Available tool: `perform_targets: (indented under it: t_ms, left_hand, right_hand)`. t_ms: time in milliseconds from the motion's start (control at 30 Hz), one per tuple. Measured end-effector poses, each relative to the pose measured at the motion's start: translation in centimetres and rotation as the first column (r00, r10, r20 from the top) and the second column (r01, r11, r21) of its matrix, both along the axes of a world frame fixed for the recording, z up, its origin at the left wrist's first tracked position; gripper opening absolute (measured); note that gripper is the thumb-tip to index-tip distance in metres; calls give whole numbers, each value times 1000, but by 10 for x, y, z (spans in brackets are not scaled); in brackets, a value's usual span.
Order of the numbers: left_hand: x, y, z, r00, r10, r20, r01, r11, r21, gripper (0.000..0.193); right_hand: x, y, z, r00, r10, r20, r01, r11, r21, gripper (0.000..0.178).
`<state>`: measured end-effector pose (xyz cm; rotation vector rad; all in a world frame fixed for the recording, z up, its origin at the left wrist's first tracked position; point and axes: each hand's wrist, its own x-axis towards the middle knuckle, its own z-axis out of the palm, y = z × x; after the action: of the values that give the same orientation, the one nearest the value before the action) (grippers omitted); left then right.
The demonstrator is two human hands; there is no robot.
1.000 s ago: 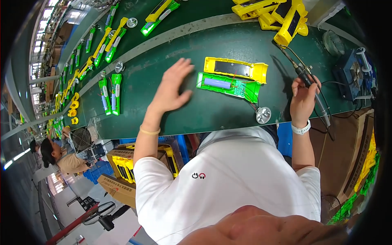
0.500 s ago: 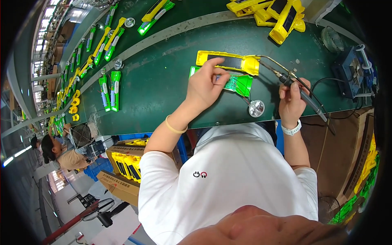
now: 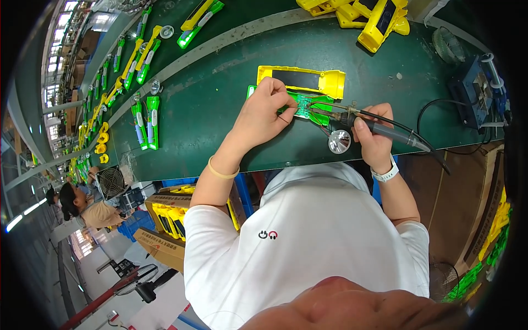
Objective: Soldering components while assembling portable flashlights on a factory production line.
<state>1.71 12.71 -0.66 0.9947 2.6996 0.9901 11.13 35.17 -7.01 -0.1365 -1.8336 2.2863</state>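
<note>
My right hand (image 3: 374, 135) is closed round a black soldering iron (image 3: 385, 132) with a thin feed tube alongside. Its tip reaches the green circuit board (image 3: 303, 105) inside a green flashlight housing (image 3: 324, 114). At the board's left end my left hand (image 3: 265, 113) pinches a thin dark wire (image 3: 284, 117). Part of the housing is hidden under that hand. A round silver reflector (image 3: 339, 142) lies in front, wired to the board. Just behind, a yellow housing half with a dark panel (image 3: 331, 84) rests on the green bench.
Yellow housings (image 3: 379, 25) are piled at the back right. A blue soldering station (image 3: 470, 96) with a solder spool stands at the right. Two green housing parts (image 3: 153, 124) lie at the left. Beyond a grey divider (image 3: 231, 41) sit several flashlights. A co-worker (image 3: 91, 206) is at far left.
My right hand has brought the soldering iron left and down onto the board. My left hand has shifted slightly left and now pinches a wire at the board's left end.
</note>
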Motion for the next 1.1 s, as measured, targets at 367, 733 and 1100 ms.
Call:
perform_targets:
  t_ms: [367, 733, 1100]
  left_hand:
    - [-8, 7, 10, 996, -43, 75, 47, 997, -62, 10]
    - [-12, 12, 12, 995, -31, 95, 41, 994, -104, 7]
    - [-15, 16, 15, 994, -74, 83, 87, 982, -170, 6]
  right_hand:
    - [-4, -2, 3, 996, 80, 38, -79, 996, -32, 23]
    - [-6, 0, 1, 997, 72, -10, -72, 997, -34, 24]
    - [-7, 3, 10, 999, 29, -13, -31, 975, -220, 21]
